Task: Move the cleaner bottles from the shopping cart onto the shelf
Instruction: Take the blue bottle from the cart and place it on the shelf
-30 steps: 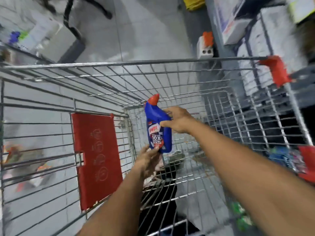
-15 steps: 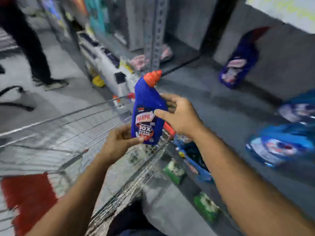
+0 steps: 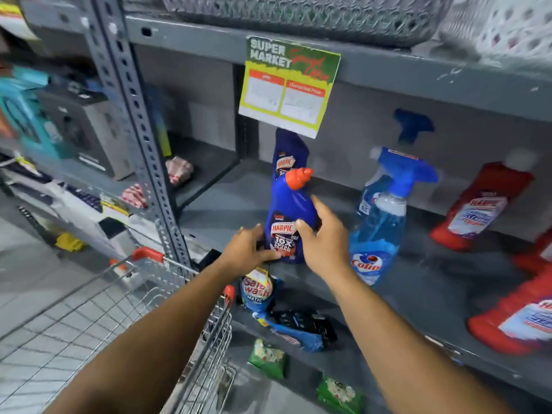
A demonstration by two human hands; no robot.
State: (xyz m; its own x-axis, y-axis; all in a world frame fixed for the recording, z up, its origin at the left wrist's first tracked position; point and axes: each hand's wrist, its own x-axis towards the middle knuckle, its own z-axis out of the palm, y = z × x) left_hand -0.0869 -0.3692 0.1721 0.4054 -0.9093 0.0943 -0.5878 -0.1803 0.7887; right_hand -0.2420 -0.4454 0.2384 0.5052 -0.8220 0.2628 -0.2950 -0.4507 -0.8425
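Observation:
A blue Harpic cleaner bottle (image 3: 291, 210) with an orange cap stands upright at the front edge of the grey shelf (image 3: 418, 282). My left hand (image 3: 248, 251) grips its base from the left. My right hand (image 3: 324, 237) holds its right side, fingers wrapped on the body. A second blue Harpic bottle (image 3: 288, 153) stands right behind it. The wire shopping cart (image 3: 167, 297) with red corners is at the lower left, below my arms.
Two blue Colin spray bottles (image 3: 379, 234) stand just right of the held bottle, and red cleaner bottles (image 3: 478, 204) farther right. A price sign (image 3: 288, 85) hangs from the upper shelf. Detergent packs (image 3: 257, 289) lie on the lower shelf. A slotted upright post (image 3: 140, 138) stands left.
Both hands carried the blue bottle up out of the cart, to the right, and onto the shelf's front edge. The view swung from the cart to the shelf.

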